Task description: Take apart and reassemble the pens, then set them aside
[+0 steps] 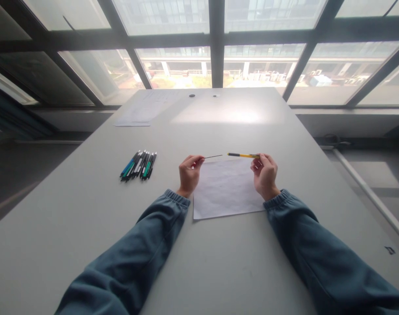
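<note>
Pinched in the fingertips of my left hand [189, 175] is a thin dark pen refill [214, 156], its free end pointing right. My right hand [265, 175] is closed on the back part of a yellow pen [243, 155] with a dark grip, whose front end points left. Refill and pen are nearly in line, with a small gap between their ends. Both hands are raised over the far part of a white paper sheet [228, 188]. My fingers cover the refill's left end and part of the pen's right end.
A bunch of several pens [138, 166], black, green and blue, lies left of my hands on the white table [173, 262]. More paper sheets [137, 111] lie at the far left. Two round fittings, one a dark grommet [192, 96], sit near the back edge, before the windows.
</note>
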Action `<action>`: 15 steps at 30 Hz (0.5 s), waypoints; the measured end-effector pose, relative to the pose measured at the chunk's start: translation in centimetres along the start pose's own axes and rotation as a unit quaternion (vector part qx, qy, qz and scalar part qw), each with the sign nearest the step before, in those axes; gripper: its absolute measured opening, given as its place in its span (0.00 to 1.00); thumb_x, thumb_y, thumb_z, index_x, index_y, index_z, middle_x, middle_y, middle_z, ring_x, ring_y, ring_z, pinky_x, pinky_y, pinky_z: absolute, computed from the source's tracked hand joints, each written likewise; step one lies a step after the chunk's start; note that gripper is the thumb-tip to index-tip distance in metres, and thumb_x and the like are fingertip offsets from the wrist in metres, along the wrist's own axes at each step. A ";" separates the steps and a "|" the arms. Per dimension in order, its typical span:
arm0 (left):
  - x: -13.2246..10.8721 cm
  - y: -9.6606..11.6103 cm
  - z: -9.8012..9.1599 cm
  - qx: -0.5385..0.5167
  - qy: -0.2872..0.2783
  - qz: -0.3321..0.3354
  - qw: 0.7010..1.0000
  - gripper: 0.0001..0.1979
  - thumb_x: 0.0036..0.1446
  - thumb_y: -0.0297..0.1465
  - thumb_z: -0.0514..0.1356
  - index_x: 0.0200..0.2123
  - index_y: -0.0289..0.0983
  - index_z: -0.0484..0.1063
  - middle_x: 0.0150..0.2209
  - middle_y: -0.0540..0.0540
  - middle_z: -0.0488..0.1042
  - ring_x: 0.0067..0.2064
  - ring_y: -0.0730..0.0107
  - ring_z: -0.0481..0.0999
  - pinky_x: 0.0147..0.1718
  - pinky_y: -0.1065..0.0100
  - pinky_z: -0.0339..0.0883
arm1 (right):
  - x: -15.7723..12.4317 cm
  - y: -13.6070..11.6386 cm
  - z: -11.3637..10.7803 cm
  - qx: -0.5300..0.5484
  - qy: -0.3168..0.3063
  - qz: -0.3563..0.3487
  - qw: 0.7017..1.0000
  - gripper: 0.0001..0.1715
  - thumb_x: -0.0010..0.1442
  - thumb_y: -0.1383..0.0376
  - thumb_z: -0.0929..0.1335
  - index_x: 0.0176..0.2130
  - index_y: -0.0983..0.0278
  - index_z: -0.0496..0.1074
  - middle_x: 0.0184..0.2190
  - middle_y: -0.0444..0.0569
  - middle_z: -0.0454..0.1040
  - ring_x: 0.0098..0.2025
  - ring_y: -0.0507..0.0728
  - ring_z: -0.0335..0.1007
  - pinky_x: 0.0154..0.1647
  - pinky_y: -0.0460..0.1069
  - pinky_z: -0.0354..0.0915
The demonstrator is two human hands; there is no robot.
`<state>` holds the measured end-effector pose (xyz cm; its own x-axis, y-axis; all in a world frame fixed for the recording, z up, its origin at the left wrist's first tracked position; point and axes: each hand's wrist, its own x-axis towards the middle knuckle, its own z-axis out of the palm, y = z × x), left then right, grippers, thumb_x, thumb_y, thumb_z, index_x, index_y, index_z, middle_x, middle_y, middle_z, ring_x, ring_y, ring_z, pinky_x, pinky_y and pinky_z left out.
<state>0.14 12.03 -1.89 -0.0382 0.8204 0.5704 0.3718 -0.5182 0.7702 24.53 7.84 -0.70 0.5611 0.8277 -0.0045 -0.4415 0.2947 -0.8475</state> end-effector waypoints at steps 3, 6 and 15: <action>0.2 -0.6 0.0 0.000 0.023 -0.030 0.999 0.10 0.62 0.37 0.64 0.37 0.37 0.80 0.35 0.46 0.79 0.35 0.70 0.76 0.34 0.70 0.68 | 0.7 -0.9 -0.2 0.025 0.009 0.016 1.000 0.06 0.56 0.62 0.70 0.31 0.62 0.71 0.23 0.41 0.67 0.23 0.49 0.64 0.19 0.44 0.58; 0.2 -0.8 0.0 -0.002 0.023 -0.045 0.999 0.11 0.62 0.39 0.64 0.37 0.37 0.80 0.35 0.46 0.79 0.36 0.69 0.76 0.34 0.70 0.68 | 1.9 -1.9 -0.5 0.026 0.005 0.013 1.000 0.05 0.57 0.62 0.70 0.32 0.62 0.71 0.23 0.41 0.68 0.23 0.48 0.65 0.20 0.44 0.60; 0.1 -0.9 0.1 -0.022 -0.016 -0.055 0.998 0.17 0.65 0.44 0.60 0.36 0.37 0.79 0.33 0.45 0.80 0.36 0.67 0.79 0.34 0.69 0.68 | 5.2 -2.2 -2.5 -0.217 -0.036 -0.015 0.975 0.09 0.53 0.66 0.71 0.36 0.65 0.77 0.29 0.49 0.80 0.29 0.53 0.75 0.29 0.47 0.68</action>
<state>-0.09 12.65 -2.54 -0.0475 0.8796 0.4734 0.3266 -0.4342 0.8395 30.19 10.27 -0.17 0.5113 0.8580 0.0488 -0.0784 0.1031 -0.9916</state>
